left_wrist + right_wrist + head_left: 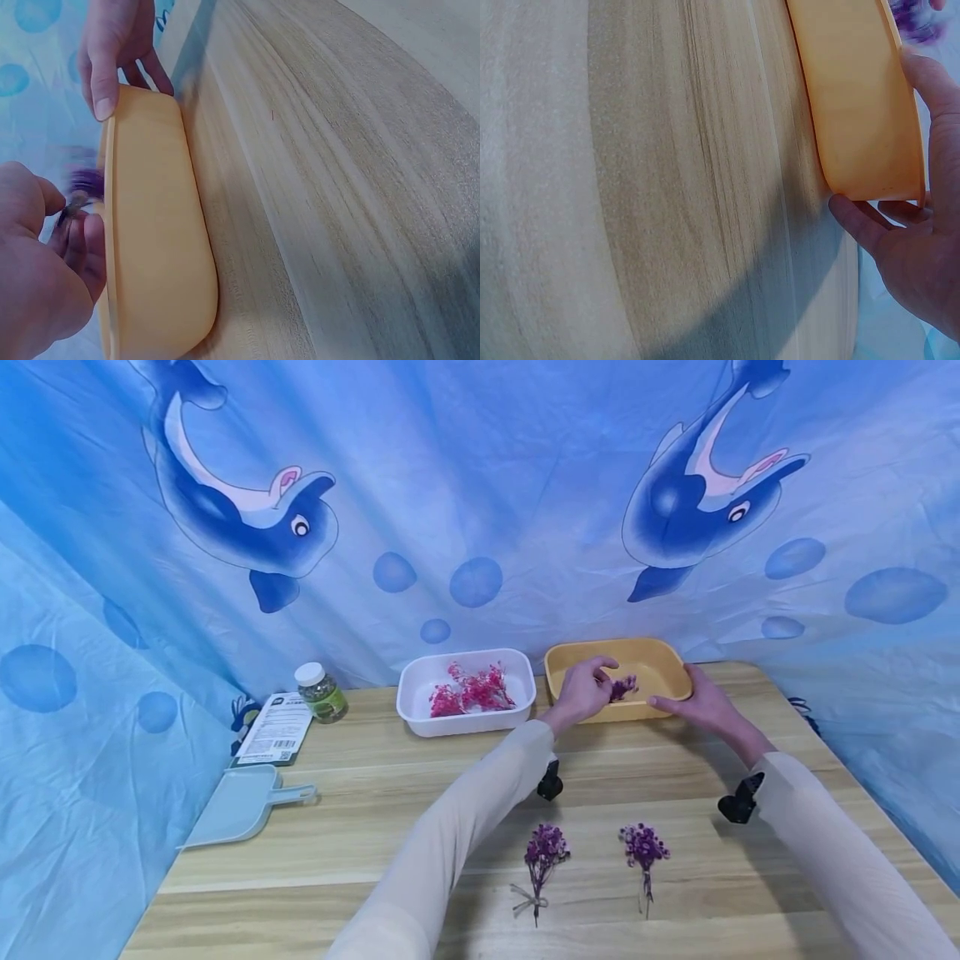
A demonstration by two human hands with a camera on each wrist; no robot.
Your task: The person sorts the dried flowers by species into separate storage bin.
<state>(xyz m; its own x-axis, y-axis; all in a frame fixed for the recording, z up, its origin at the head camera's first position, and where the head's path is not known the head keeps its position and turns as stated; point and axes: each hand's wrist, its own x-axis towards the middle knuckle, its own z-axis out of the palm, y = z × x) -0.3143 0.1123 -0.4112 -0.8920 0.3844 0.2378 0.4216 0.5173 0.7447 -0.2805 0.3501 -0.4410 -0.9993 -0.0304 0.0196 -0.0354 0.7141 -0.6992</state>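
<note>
In the head view my left hand (pixel 583 692) pinches a small bunch of purple dried flowers (pixel 623 687) over the yellow plastic tub (pixel 615 713). The left wrist view shows its thumb and fingers on the stems, with the blurred purple heads (pixel 84 180) beside the tub's rim. My right hand (pixel 705 700) grips the tub's right end, thumb on the rim and fingers around the outer corner, as the right wrist view also shows. Two more purple bunches lie on the table, one tied with twine (pixel 545 860) on the left and another (pixel 645 852) on the right.
A white tub (pixel 467 723) with pink dried flowers (pixel 480 687) stands left of the yellow one. Farther left are a white-capped jar (pixel 321 693), a printed packet (pixel 276 729) and a pale blue dustpan (pixel 236 806). A blue dolphin-print curtain (pixel 480 485) hangs behind the wooden table (pixel 360 843).
</note>
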